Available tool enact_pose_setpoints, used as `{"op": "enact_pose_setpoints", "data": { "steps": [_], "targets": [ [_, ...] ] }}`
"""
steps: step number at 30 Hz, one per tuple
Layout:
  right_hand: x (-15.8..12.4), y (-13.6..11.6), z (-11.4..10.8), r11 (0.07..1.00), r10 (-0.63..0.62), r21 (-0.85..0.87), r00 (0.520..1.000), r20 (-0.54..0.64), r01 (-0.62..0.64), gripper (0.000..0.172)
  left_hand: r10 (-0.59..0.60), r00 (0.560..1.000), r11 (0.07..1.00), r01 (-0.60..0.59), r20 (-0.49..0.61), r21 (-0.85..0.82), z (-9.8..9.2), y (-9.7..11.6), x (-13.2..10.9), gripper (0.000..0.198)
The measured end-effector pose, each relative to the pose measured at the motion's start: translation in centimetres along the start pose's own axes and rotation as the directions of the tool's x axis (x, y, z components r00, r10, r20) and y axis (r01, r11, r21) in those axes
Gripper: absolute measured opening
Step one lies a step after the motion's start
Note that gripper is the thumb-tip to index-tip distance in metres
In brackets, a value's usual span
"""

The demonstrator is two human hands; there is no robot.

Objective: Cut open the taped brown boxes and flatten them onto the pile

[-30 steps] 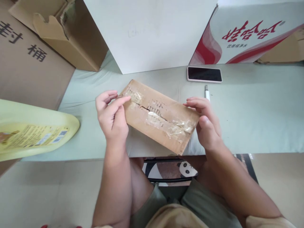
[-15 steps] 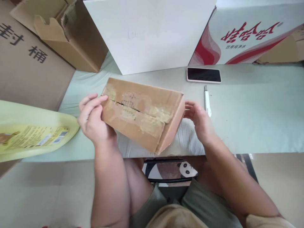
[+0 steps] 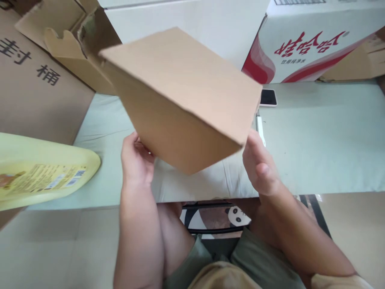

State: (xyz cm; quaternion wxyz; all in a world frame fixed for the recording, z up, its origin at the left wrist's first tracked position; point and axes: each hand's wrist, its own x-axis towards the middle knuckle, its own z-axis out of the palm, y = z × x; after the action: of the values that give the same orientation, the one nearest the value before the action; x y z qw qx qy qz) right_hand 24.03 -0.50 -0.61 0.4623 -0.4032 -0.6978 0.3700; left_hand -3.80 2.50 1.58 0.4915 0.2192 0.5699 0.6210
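Observation:
A brown cardboard box (image 3: 186, 88) is held up, tilted, above the green cloth, with two plain faces toward me. My left hand (image 3: 136, 158) grips its lower left side, and the fingertips vanish behind the cardboard. Against the right end of the box rests my right hand (image 3: 260, 162), its thumb toward me and its other fingers partly hidden. Just beyond that hand lies a white utility knife (image 3: 260, 130), its upper part close to the box's edge. A phone (image 3: 268, 98) lies behind it, partly covered by the box.
A yellow bottle or pouch (image 3: 45, 170) lies at the left on the green cloth surface (image 3: 319, 152). Large cardboard boxes (image 3: 33, 96) stand behind it. A white carton (image 3: 186, 24) and a red-and-white carton (image 3: 309, 48) line the back.
The box has been raised and turned over, so its taped, split face no longer shows. Both hands have shifted along with it, and the box now hides part of the phone.

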Motion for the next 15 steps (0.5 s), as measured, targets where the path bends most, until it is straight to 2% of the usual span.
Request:
{"op": "enact_pose_setpoints", "data": {
  "steps": [2, 4, 7, 12, 15],
  "targets": [
    [0.1, -0.1, -0.2, 0.999, -0.053, -0.006, 0.998, -0.017, 0.053, 0.087, -0.076, 0.997, 0.997, 0.076, 0.033, 0.013, 0.5, -0.1, -0.4, 0.031],
    [0.1, -0.1, -0.4, 0.996, -0.089, 0.015, 0.996, -0.027, 0.090, 0.082, -0.152, 0.979, 0.986, 0.139, 0.139, 0.092, 0.6, -0.4, -0.7, 0.042],
    [0.0, -0.3, -0.7, 0.994, -0.104, 0.041, 0.993, -0.050, 0.106, 0.076, -0.223, 0.934, 0.965, 0.169, 0.279, 0.202, 0.6, -0.9, -0.9, 0.052],
    [-0.2, -1.1, -1.1, 0.994, -0.106, -0.035, 0.993, -0.047, 0.105, 0.051, -0.313, 0.900, 0.923, 0.212, 0.305, 0.321, 1.0, -1.3, -1.7, 0.043],
    [-0.1, -1.4, -1.2, 0.991, -0.130, -0.026, 0.990, -0.049, 0.129, 0.041, -0.419, 0.828, 0.862, 0.233, 0.374, 0.451, 0.9, -1.5, -2.0, 0.051]
  ]
}}
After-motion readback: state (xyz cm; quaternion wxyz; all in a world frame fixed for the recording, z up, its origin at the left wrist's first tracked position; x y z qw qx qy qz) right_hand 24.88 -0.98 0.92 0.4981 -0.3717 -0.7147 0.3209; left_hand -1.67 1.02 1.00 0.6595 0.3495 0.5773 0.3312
